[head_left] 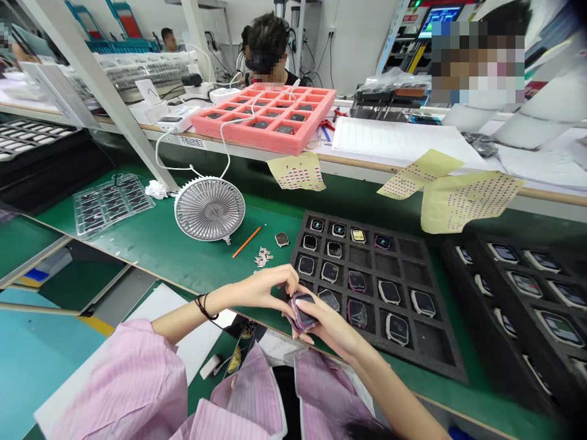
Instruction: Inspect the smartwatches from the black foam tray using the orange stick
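Observation:
Both of my hands hold one purple-framed watch point(304, 313) close to my body, at the near left edge of a black foam tray point(447, 360). My left hand point(275, 287) grips its left side, fingers bent. From the right, my right hand point(328, 321) is closed on it, the thumb over the dark screen. Several watches lie in the tray's compartments, among them one with a lit yellow face point(358, 236). Beyond my left hand a single watch point(281, 239) rests on the green mat, near small pale pieces point(263, 257) and an orange stick point(246, 242).
A round grey fan point(210, 209) and a clear plastic tray point(112, 205) stand at the left. More black trays of watches point(527, 284) are stacked at the right. On the raised shelf sits a pink foam tray point(257, 139); people are behind it.

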The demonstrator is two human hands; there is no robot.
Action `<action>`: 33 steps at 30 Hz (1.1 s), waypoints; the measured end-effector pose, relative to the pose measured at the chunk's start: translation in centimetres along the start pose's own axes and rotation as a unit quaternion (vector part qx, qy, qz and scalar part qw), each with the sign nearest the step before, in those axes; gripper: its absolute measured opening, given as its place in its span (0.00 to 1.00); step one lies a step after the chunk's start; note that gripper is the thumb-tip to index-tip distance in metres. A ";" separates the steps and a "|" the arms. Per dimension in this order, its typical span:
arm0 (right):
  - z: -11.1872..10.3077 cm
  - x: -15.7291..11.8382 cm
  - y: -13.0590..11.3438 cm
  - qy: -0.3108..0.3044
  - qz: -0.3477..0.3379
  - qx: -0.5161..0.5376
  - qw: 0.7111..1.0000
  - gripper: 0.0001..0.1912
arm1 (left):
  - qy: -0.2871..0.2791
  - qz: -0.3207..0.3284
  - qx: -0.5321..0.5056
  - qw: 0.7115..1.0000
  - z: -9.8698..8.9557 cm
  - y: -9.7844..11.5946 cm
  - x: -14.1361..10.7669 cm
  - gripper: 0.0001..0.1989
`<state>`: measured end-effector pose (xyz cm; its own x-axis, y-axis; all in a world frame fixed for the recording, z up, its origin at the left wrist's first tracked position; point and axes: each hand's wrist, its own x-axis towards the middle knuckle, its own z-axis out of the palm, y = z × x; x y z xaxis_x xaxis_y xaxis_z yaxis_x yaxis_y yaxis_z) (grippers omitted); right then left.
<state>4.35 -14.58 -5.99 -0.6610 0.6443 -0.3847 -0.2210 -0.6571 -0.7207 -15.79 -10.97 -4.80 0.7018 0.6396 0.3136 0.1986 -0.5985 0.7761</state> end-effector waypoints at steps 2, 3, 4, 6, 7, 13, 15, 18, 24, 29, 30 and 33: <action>0.1 -0.2 0.7 0.013 0.008 -0.018 1.000 0.35 | -0.020 -0.019 -0.020 0.999 0.7 -0.1 -0.4 0.17; 0.1 -0.2 1.0 0.015 0.012 -0.020 1.000 0.35 | -0.027 -0.025 -0.023 0.999 1.0 -0.1 -0.7 0.17; 0.2 -0.2 1.4 0.017 0.015 -0.020 1.000 0.36 | -0.030 -0.030 -0.022 0.999 1.2 0.0 -0.9 0.17; 0.3 0.0 2.0 0.020 0.020 -0.015 1.000 0.37 | -0.023 -0.043 -0.012 0.999 1.3 0.2 -1.3 0.17; 0.4 0.1 2.1 0.019 0.022 -0.011 1.000 0.38 | -0.017 -0.050 0.001 0.999 1.0 0.1 -1.5 0.18; 0.4 0.5 1.2 0.010 -0.011 0.035 0.999 0.43 | -0.013 -0.114 0.286 0.951 -2.4 -2.9 -3.8 0.14; -0.1 0.5 0.5 0.024 -0.028 0.051 0.998 0.43 | -0.022 -0.140 0.367 0.919 -2.8 -4.4 -5.0 0.10; -0.8 0.4 -0.2 0.041 -0.034 0.063 0.997 0.42 | -0.022 -0.174 0.415 0.893 -1.9 -5.9 -6.6 0.09; -0.9 0.5 -0.8 0.040 -0.043 0.077 0.995 0.42 | 0.006 -0.232 0.422 0.877 0.2 -6.3 -6.7 0.11; -0.8 0.8 -1.2 0.013 -0.033 0.101 0.994 0.41 | 0.027 -0.271 0.318 0.908 -0.5 -6.0 -5.8 0.07; -0.9 0.8 -1.3 0.004 -0.032 0.108 0.994 0.40 | 0.030 -0.277 0.291 0.915 -0.7 -6.0 -5.6 0.06; -0.9 0.8 -1.4 -0.017 -0.032 0.123 0.992 0.38 | 0.019 -0.284 0.244 0.927 -1.3 -5.9 -5.1 0.04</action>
<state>4.75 -12.78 -5.79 -0.6631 0.6770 -0.3192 -0.4292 -0.6933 -0.5789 -21.41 -10.09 -10.28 0.3671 0.9292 -0.0437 0.8208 -0.3014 0.4851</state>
